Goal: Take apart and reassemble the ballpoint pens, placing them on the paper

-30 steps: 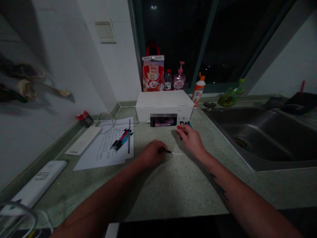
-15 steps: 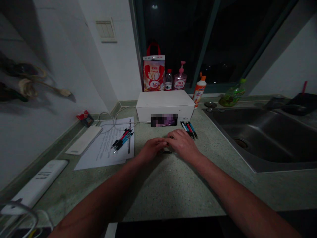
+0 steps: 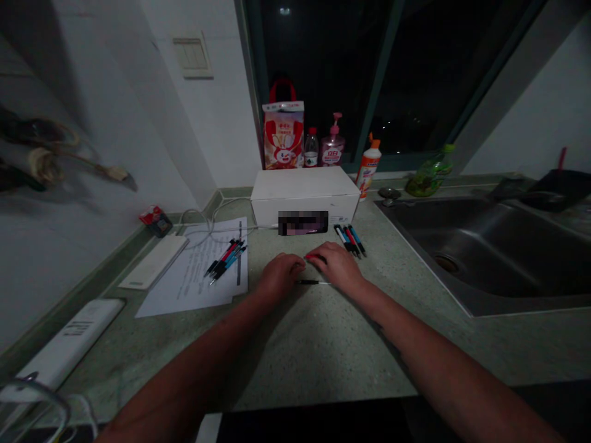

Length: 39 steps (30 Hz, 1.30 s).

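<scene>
My right hand point(image 3: 339, 264) is closed on a small red pen part point(image 3: 314, 256) at its fingertips. Close beside it on the left, my left hand point(image 3: 282, 274) has its fingers curled together; whatever they hold is too small to make out. Just below both hands, a thin black and white pen piece point(image 3: 308, 282) lies on the counter. Several pens point(image 3: 351, 240) lie side by side to the right, in front of the white box. More pens point(image 3: 226, 259) rest in a bunch on the printed paper point(image 3: 194, 277) at the left.
Behind the hands, a phone point(image 3: 303, 223) leans on a white box point(image 3: 305, 187). Bottles point(image 3: 368, 166) and a red bag point(image 3: 283, 138) stand behind it. A metal sink point(image 3: 503, 246) is at the right. A power strip point(image 3: 69, 338) and cables point(image 3: 55, 394) lie at the left.
My hands have parted slightly, and a red part now shows at my right fingertips. More of the thin piece below them is visible. The view has shifted a little.
</scene>
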Motion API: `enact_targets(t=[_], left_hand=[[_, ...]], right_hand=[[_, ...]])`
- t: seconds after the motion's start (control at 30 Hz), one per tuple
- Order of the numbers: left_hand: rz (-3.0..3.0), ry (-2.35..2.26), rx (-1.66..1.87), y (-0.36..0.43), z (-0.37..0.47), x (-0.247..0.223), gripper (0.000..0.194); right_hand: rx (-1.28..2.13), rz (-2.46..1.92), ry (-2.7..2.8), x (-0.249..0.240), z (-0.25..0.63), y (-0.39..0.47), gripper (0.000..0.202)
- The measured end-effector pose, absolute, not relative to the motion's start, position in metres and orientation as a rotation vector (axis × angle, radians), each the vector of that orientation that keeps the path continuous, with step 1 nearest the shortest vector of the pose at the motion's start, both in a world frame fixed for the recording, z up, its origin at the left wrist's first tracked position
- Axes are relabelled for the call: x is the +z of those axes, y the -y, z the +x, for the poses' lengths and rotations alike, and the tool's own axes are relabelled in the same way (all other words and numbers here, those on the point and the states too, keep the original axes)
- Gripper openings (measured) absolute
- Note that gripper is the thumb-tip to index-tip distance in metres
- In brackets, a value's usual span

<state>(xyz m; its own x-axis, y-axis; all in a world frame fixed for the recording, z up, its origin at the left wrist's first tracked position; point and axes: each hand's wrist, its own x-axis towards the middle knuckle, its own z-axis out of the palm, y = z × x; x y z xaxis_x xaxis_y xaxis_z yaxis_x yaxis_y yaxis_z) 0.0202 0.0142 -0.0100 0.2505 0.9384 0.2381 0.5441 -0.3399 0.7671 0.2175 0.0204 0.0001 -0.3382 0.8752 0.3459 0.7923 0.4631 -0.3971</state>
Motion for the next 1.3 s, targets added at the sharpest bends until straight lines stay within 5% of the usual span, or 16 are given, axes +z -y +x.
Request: enact_targets(t=[0.23,0.43,0.83,1.07,1.3], left_hand=[[2.157,-1.328,0.909,-0.02,0.018,-0.016,0.011],[2.112,-1.36,0.927,-0.02,0.018,-0.014,0.014],[2.16,-1.283,0.903,-0.007,0.019,-0.003,0.001],[2.31,-1.148,0.706,0.004,0.023,0.006,0.01],[2.191,-1.323,0.942,-0.006,0.014,0.006,0.01]], right_hand=[[0.19,-1.463,2.22,0.001,0.229,-0.018,0.023],[0.193,-1.502,2.235,0.005,0.234,-0.017,0.006],[0.201,-1.425,2.163,0.007,0.23,-0.02,0.012],[0.244,-1.385,2.189,0.016,0.229,-0.009,0.018],[0.282,-1.259,2.364,0.017,0.223,-0.003,0.014]])
